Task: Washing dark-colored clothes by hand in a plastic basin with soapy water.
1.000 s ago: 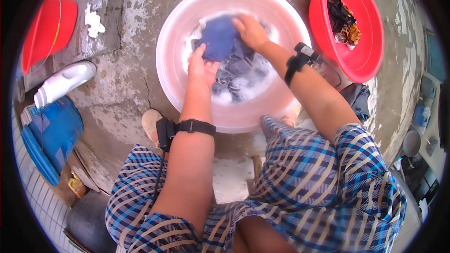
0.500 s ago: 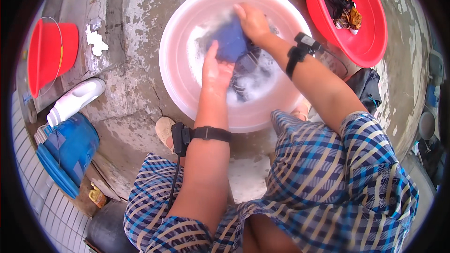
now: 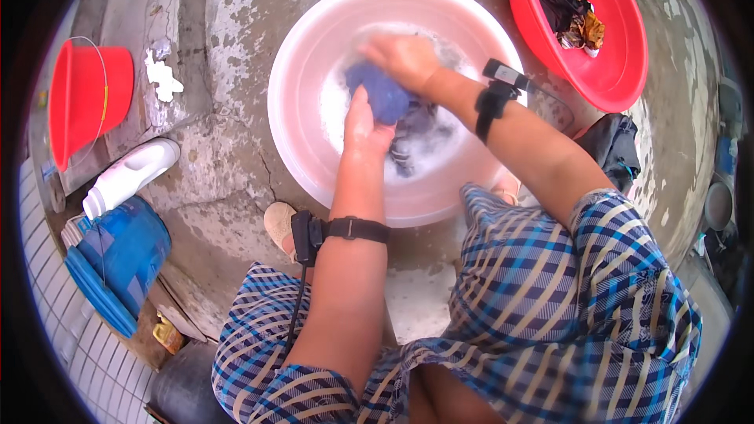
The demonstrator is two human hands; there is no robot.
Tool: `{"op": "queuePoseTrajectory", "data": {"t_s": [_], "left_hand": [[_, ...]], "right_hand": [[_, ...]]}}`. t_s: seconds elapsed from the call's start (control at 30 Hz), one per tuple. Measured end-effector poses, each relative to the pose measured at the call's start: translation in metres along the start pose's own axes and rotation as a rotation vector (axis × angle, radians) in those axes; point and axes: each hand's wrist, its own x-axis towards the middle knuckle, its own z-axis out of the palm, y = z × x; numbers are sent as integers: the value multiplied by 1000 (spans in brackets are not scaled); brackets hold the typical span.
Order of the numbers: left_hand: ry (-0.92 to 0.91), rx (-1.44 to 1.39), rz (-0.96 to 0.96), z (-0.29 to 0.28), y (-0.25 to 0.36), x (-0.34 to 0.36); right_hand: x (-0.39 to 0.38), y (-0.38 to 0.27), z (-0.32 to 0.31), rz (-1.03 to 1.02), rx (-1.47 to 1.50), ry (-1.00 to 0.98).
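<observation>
Squinting at the head view, what's the left hand [image 3: 367, 127] up to?

Holding a blue cloth [image 3: 377, 88] by its near end, thumb along one side, fingers curled at the lower edge. That cloth is over the suds [image 3: 436, 149] inside a big pale pink tub [image 3: 302, 110], some dark striped fabric [image 3: 402, 159] beside it.

And the right hand [image 3: 404, 61]?

Across the cloth's upper side, fingers stretched out to the left, palm side hidden. It's blurry, so I honestly can't tell if it's gripping or just pressing. The hands are close together, with cloth between them.

Nice. What's that floor like?

Rough old concrete floor [image 3: 228, 39], lol. Pale flaky patches everywhere, and a crack left of the tub. There's a raised ledge further left with a white scrap [image 3: 163, 78] on it, plus a red bucket [image 3: 110, 98], a white jug [image 3: 133, 175] on its side and a blue container [image 3: 141, 247]. White tiles [image 3: 86, 345] run along the far left edge.

Anything on the other side?

Yeah, a red basin [image 3: 616, 51] just beside the tub, dark and orange-brown clothes [image 3: 564, 12] bunched inside, and a crumpled black thing [image 3: 613, 149] below it.
</observation>
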Motion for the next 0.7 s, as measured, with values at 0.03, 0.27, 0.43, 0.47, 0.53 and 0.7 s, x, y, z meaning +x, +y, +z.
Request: {"op": "queuePoseTrajectory", "data": {"t_s": [0.03, 0.27, 0.43, 0.47, 0.53, 0.7], "left_hand": [[0, 0, -1, -2, -2, 1], [66, -45, 9, -17, -1, 0], [-193, -120, 76, -32, 5, 7], [-73, 6, 88, -19, 4, 2], [72, 133, 165, 2, 5, -3], [455, 730, 783, -31, 10, 17]], "right_hand": [[5, 9, -4, 61, 13, 70], [-24, 40, 26, 83, 161, -9], [-50, -25, 12, -337, 84, -166], [-37, -5, 7, -197, 53, -45], [-13, 26, -7, -60, 13, 93], [-11, 42, 6, -383, -162, 318]]}}
